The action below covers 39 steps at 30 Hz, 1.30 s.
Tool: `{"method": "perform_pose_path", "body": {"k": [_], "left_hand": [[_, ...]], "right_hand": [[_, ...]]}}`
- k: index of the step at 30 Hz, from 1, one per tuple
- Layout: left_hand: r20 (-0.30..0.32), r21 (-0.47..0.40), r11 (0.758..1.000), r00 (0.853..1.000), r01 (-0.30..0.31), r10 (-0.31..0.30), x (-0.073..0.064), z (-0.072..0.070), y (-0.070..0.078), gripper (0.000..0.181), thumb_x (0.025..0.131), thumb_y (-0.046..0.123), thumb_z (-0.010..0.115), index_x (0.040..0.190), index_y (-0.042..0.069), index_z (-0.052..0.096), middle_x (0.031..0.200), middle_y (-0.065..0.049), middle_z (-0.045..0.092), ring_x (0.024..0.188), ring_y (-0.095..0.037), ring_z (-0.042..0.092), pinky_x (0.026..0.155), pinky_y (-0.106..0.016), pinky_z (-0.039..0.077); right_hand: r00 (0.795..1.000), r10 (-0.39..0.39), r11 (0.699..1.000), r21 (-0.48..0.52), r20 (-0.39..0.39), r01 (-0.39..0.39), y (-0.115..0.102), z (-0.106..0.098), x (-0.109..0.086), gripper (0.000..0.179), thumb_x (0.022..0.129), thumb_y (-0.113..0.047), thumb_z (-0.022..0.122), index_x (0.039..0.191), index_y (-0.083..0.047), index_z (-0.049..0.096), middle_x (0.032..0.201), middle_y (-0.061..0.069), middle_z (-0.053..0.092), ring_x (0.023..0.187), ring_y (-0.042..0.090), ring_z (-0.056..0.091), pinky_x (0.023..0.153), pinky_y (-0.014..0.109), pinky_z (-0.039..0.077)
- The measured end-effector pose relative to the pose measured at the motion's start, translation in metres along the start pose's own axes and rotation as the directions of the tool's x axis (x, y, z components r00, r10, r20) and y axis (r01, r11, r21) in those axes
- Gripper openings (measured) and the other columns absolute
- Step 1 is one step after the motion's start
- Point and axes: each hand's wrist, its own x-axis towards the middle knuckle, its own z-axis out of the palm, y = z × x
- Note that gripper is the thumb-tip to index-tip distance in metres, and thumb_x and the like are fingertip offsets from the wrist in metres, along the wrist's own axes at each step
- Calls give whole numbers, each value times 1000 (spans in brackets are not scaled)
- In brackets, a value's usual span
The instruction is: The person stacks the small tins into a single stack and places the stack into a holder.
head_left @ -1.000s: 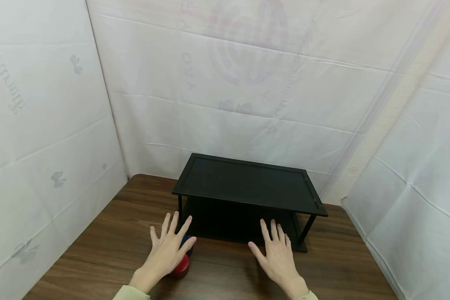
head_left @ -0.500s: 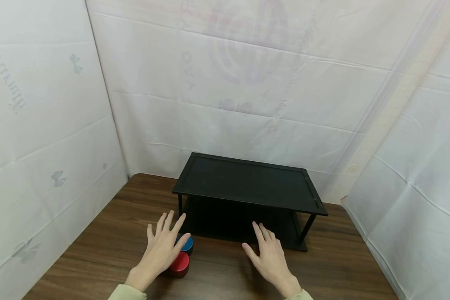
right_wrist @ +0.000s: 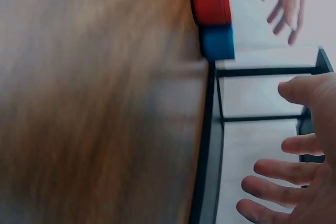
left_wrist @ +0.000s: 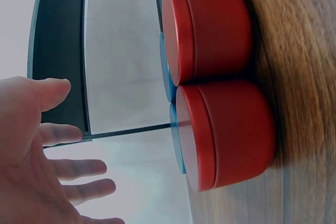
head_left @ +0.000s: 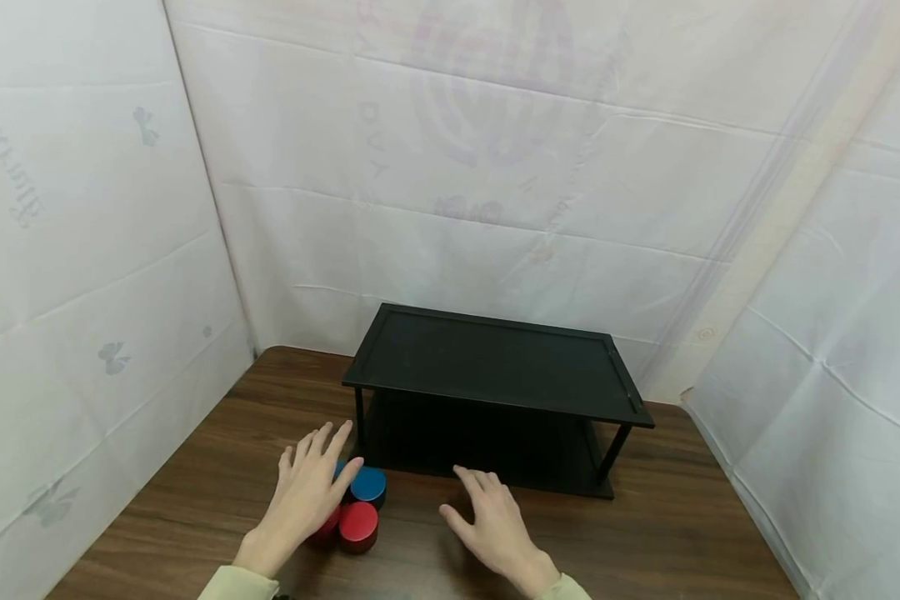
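My left hand (head_left: 303, 492) hovers, fingers spread, over a cluster of round lidded tins at the table's left front. Two red tins stand side by side in the left wrist view: an upper red tin (left_wrist: 210, 32) and a lower red tin (left_wrist: 231, 135). Behind them show two blue tins, partly hidden; the right blue tin (head_left: 368, 485) sits just behind the right red tin (head_left: 358, 525). My right hand (head_left: 491, 525), fingers loosely extended and holding nothing, is above the table right of the tins, in front of the black two-tier rack (head_left: 495, 362).
The rack has thin posts and a lower shelf (head_left: 465, 442) close to the tabletop. Dark wood table (head_left: 217, 500) extends around it. White printed cloth (head_left: 450, 167) hangs behind and on both sides.
Both hands have moved left and slightly back toward me, the right hand farther. More of the red and blue tins shows from under the left hand.
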Motion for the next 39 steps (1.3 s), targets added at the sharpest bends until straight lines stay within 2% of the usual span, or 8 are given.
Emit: {"method": "perform_pose_path", "body": {"k": [7,12,15,20,23,26,31,39], "left_hand": [[17,6,999,999,35,-35,-1,-2,-6,57,99,42,50,144,8,43,140,-26,47,127,-46,42,98,-75,29],[26,4,999,998,50,-50,-1,-6,-9,59,98,40,51,145,6,40,140,-28,45,126,-48,42,96,-74,32],[10,-5,999,999,43,-43,1,-9,-10,61,98,38,52,148,7,35,142,-29,43,126,-48,41,96,-73,33],[-73,-40,999,997,-13,10,9,-14,-8,69,97,34,55,154,13,21,146,-29,37,126,-49,42,94,-71,37],[-139,-56,996,989,-63,55,16,-18,-6,74,96,30,58,156,17,16,150,-29,31,126,-50,42,92,-70,39],[-187,-55,992,977,-114,102,24,-22,-3,76,95,27,61,156,17,17,156,-26,23,130,-49,38,91,-69,41],[-190,-30,984,967,-175,167,34,-25,2,73,94,27,61,154,13,23,161,-17,17,138,-44,30,94,-69,39],[-154,31,971,959,-235,237,44,-24,10,68,93,26,63,150,5,32,158,-16,26,146,-36,23,108,-63,29]], "right_hand": [[994,-18,999,38,110,13,-19,15,4,57,93,-56,52,133,-14,56,125,1,62,109,17,57,87,45,52],[988,-22,998,63,154,12,-31,25,7,54,91,-48,61,132,-14,56,122,0,63,107,15,58,87,42,52],[985,-44,997,73,167,32,-37,30,8,53,90,-45,63,132,-13,57,121,0,64,106,14,58,86,41,52],[979,-71,995,76,191,57,-48,36,11,53,90,-45,63,131,-12,58,121,0,64,107,14,59,87,40,53],[973,-80,995,78,217,64,-53,38,12,54,90,-48,63,130,-12,58,121,0,64,106,13,58,87,38,53],[966,-85,994,86,246,66,-57,41,13,56,90,-51,61,129,-11,59,121,0,64,106,13,59,86,36,53],[959,-83,993,107,271,55,-61,47,15,56,89,-51,62,129,-13,59,121,-1,64,105,12,59,85,34,53],[949,-68,994,107,309,37,-65,55,17,60,87,-53,64,131,-13,57,123,-2,64,106,10,58,88,35,53]]}}
